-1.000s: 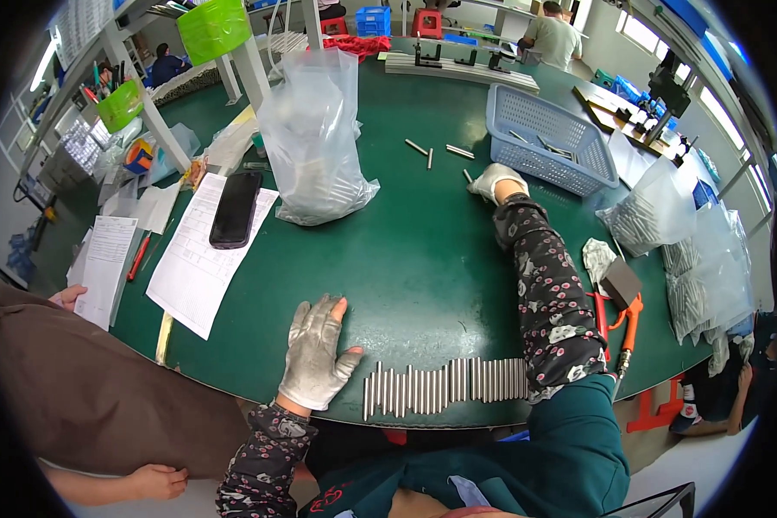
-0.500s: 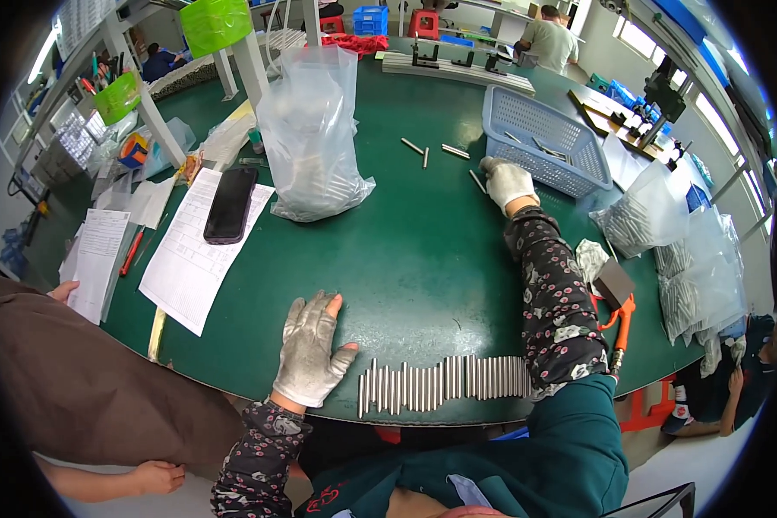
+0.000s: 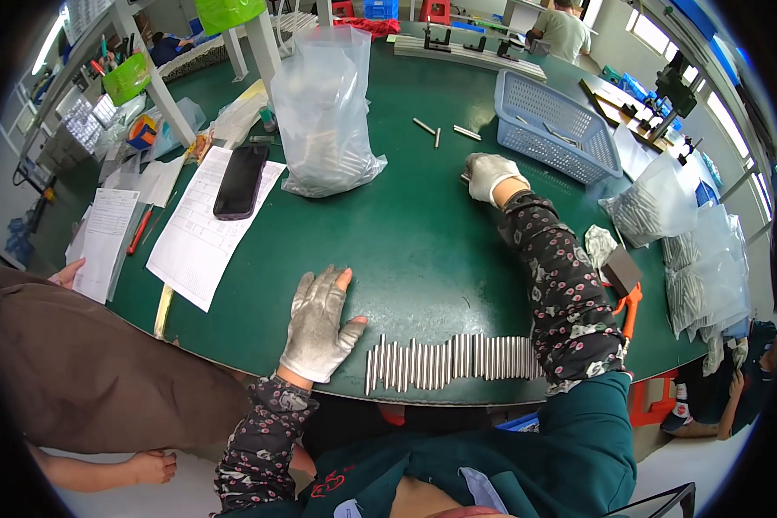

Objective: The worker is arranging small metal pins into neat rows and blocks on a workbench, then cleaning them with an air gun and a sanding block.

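Observation:
My right hand point(image 3: 495, 179), in a whitish glove, is closed over the green table near the blue basket. A bit of a metal rod shows at its fingertips; the rest is hidden under the fingers. Flat on the table at the front lies my left hand point(image 3: 321, 326), its gloved fingers spread and holding nothing. Right beside it, a row of metal rods point(image 3: 449, 363) stands side by side along the near edge, their ends uneven. Beyond my right hand lie a few loose metal rods point(image 3: 467, 133).
The blue basket point(image 3: 552, 160) holds a few rods. Bags of rods point(image 3: 708, 281) sit at the right, near an orange air gun point(image 3: 630, 311). A large plastic bag point(image 3: 324, 121), phone point(image 3: 241, 183) and paper sheets point(image 3: 194, 250) occupy the left. Another person point(image 3: 86, 354) stands at the left.
My right hand has moved left and nearer, away from the basket, with the rod at its fingers. My left hand stays flat on the table. The whole view has shifted slightly.

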{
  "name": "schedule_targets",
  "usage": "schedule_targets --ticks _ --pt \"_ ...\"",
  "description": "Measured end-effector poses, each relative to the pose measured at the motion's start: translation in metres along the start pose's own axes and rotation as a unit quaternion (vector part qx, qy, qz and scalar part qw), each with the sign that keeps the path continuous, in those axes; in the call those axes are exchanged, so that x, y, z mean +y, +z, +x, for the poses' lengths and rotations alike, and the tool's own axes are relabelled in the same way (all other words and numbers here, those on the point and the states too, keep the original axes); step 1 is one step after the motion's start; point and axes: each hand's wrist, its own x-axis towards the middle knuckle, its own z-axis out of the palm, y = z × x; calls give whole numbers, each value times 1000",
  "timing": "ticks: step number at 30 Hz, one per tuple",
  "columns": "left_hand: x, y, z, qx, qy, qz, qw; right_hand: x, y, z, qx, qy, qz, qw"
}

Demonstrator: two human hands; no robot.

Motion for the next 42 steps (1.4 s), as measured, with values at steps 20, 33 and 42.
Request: schedule_targets --ticks 20,33,42 --pt "23 15 -6 92 -89 -457 880 -131 3 -183 -167 -78 581 793" --pt "1 -31 -19 -130 -259 -425 858 -145 12 -180 -349 -30 620 702" --pt "41 -18 -27 -64 -134 74 986 -140 2 -185 -229 -91 509 825"
